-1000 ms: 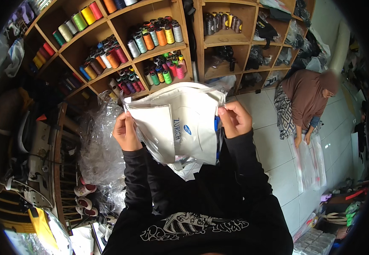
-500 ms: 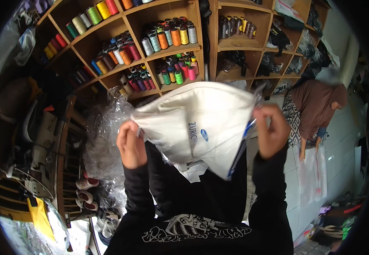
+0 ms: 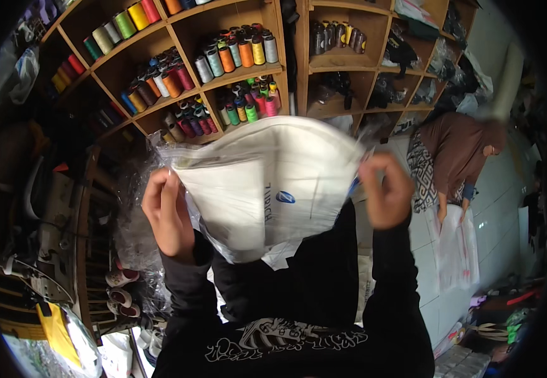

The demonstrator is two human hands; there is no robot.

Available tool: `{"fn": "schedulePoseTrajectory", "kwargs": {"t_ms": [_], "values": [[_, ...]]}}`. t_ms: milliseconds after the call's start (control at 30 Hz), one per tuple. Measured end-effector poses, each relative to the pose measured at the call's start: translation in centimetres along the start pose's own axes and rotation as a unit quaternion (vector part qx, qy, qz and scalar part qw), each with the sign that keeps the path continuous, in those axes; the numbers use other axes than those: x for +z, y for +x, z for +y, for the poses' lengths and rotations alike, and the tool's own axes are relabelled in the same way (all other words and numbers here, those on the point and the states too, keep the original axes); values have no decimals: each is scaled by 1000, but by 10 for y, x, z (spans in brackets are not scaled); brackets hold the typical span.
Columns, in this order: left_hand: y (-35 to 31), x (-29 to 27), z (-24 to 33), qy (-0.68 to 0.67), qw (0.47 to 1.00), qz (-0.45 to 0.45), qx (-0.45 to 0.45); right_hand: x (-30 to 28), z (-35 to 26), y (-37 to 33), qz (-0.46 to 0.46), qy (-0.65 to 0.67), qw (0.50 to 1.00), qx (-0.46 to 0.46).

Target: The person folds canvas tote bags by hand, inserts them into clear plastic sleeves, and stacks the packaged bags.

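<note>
A folded white cloth item with blue print sits inside a clear plastic bag, stretched out above my lap. My left hand is closed, pinching the bag's left upper corner between thumb and fingers. The right upper corner is in the pinch of my right hand, slightly smeared by motion. Between the hands the upper edge bows upward. What kind of cloth article it is, I cannot make out.
Wooden shelves with many thread cones rise ahead. Crumpled clear plastic lies at my left, beside a sewing machine. A person bends over clear plastic sheets on the tiled floor at right.
Both hands have shifted left with the bagged cloth, the left one further, so the bag is spread wider and flatter. The view has shifted slightly too.
</note>
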State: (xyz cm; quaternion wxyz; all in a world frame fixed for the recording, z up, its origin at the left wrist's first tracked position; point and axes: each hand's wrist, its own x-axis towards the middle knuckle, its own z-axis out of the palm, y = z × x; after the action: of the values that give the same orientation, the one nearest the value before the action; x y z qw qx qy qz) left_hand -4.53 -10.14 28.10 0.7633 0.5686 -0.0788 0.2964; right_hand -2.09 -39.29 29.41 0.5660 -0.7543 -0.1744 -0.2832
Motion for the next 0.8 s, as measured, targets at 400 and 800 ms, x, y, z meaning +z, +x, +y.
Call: {"fn": "schedulePoseTrajectory", "kwargs": {"t_ms": [400, 800], "values": [[164, -15, -78, 116, 988, -57, 80, 80, 137, 153, 14, 111, 988, -104], [1, -131, -181, 535, 776, -303, 145, 51, 233, -50, -263, -1, 965, 11]]}}
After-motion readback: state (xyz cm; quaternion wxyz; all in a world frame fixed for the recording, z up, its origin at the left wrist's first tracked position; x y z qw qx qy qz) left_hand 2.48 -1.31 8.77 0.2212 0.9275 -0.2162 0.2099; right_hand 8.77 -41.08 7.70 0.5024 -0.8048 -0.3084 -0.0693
